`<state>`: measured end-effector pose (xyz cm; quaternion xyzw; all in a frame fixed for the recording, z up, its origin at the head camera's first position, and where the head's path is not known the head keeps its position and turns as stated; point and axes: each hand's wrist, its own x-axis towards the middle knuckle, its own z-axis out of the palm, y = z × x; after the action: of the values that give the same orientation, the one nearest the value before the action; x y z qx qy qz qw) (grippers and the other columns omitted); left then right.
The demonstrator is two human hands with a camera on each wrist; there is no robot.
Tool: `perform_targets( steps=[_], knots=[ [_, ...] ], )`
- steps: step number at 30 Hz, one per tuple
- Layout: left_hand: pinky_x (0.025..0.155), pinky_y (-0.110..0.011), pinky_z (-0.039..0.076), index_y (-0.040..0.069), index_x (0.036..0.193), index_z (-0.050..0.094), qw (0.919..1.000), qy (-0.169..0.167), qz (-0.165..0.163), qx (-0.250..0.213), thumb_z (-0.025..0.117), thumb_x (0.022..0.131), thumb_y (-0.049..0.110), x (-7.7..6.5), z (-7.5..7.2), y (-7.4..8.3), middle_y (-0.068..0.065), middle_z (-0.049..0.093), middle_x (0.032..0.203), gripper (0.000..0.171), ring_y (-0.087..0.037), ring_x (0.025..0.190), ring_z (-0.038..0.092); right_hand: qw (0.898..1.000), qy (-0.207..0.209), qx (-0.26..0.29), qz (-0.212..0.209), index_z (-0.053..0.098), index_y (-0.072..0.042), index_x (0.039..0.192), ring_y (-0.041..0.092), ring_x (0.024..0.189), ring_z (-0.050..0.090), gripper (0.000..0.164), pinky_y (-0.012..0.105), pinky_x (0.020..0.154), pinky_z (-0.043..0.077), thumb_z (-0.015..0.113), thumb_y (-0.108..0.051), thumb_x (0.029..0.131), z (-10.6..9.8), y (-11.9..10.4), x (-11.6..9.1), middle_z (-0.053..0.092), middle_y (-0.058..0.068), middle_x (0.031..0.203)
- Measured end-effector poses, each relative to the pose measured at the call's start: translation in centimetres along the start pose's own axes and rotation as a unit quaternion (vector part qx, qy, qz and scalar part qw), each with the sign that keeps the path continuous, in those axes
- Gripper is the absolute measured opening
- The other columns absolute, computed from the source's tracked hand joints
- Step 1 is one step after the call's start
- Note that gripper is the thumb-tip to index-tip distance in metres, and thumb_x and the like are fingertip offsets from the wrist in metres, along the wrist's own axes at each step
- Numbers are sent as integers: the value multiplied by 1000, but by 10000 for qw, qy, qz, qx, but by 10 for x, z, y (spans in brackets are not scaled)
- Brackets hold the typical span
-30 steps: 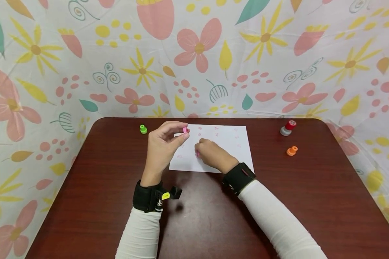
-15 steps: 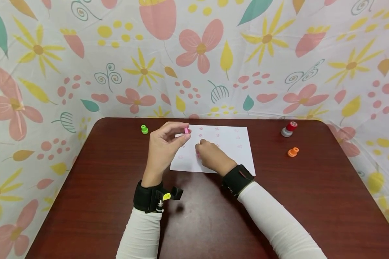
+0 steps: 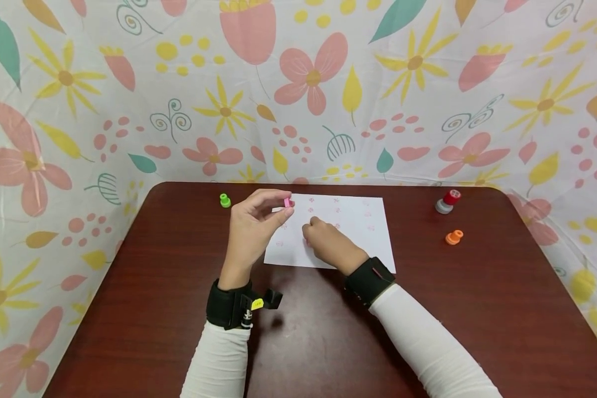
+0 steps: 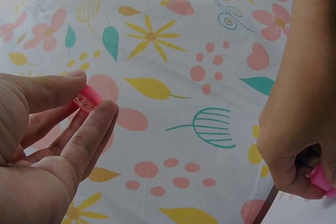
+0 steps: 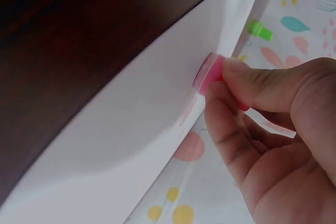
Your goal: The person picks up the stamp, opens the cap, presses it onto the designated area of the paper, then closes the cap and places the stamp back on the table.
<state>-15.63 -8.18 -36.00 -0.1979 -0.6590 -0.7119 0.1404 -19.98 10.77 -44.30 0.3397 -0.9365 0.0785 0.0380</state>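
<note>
My left hand (image 3: 249, 229) is raised over the left side of a white sheet of paper (image 3: 378, 251). Thumb and fingertips pinch a short pink stamp cap (image 4: 88, 98), whose end carries red markings. Lower down, my right hand (image 3: 330, 243) is at the middle of the sheet and pinches a pink stamp (image 5: 211, 74) between thumb and fingers. The stamp's flat face is right at the paper, seen from the side in the right wrist view. Several faint red prints (image 3: 336, 210) stand in rows on the sheet; the hands cover part of it.
A green stamp (image 3: 225, 200) stands at the back left of the brown table (image 3: 144, 287). To the right are a red and grey stamp (image 3: 448, 202) and an orange stamp (image 3: 454, 237). A flower-patterned cloth (image 3: 308, 132) hangs behind the table.
The head view has shifted slightly. Both hands keep nearly the same place over the paper, and less of the pink stamp shows beneath my right hand now.
</note>
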Motion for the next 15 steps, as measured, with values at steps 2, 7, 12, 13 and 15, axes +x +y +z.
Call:
perform_targets(
  steps=[2,7,12,13,15],
  knots=[
    [69,-23,60,-7,112,74,10000,5,13,-11,77,88,-6,0,-1,0,-22,70,111,25,-20,98,72,9999,-131,50,27,71,2,98,24,76,68,4,30,64,56,69,3,94,-1,1,-1,62,15,87],
    [73,-24,61,-6,113,74,10000,17,11,-21,77,88,-6,0,-2,0,-22,70,111,25,-21,99,72,9989,-284,337,154,71,-1,99,20,81,66,5,30,68,56,67,1,97,-5,5,-2,62,13,90],
    [83,-29,63,-5,113,74,10000,21,21,9,77,89,-4,1,-3,1,-18,71,111,25,-23,100,72,9979,39,616,169,72,-1,100,23,85,67,5,32,75,59,72,-1,95,-16,9,-6,64,13,93],
    [84,-29,63,-5,113,74,10000,27,24,15,77,89,-4,1,-4,1,-18,71,110,25,-23,100,72,9974,146,690,157,72,-1,100,23,85,67,6,32,75,59,73,-2,94,-18,9,-7,64,12,93],
    [84,-29,63,-5,113,74,10000,37,25,22,77,89,-5,1,-5,1,-18,71,109,24,-23,100,72,9955,417,846,99,72,-1,100,23,83,67,8,33,75,59,75,-4,93,-25,11,-10,64,12,92]
  ],
)
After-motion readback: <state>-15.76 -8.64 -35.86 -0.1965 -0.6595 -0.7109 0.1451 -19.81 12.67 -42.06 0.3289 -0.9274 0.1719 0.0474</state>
